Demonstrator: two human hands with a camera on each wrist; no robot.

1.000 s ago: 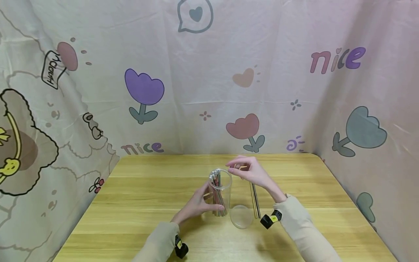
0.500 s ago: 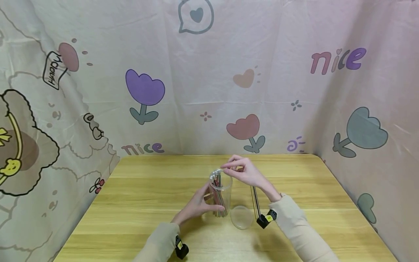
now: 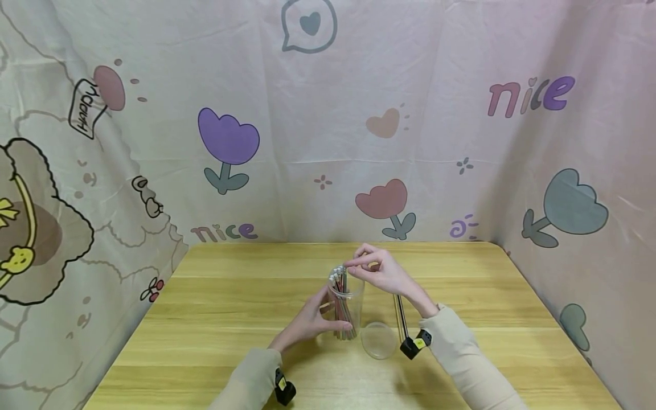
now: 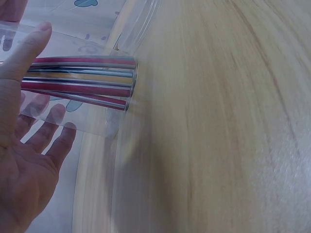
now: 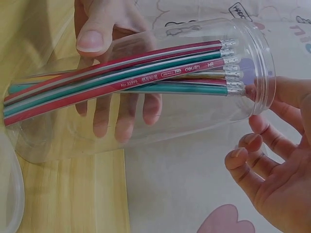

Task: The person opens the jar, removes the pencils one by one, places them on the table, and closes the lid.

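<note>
A clear plastic jar [image 5: 194,111] holds several striped pencils [image 5: 116,85] in red and teal, their eraser ends at the open mouth. My left hand [image 3: 310,319] grips the jar's side, thumb in front and fingers behind, keeping it upright on the table. At the mouth, the thumb and index finger of my right hand [image 3: 381,272] pinch the end of one pencil [image 5: 234,89]. The other right fingers are bent outside the rim. A fingertip shows through the clear wall; the thumb is partly hidden there.
A round clear lid [image 3: 378,340] lies flat on the wooden table [image 3: 230,319], right of the jar. Beyond it lie slim pencils [image 3: 400,316], partly under my right forearm. A printed cloth [image 3: 307,136] hangs behind the table.
My right hand has moved left to the jar's mouth, and its fingertips have come to the pencil ends. The left hand and jar have stayed in place.
</note>
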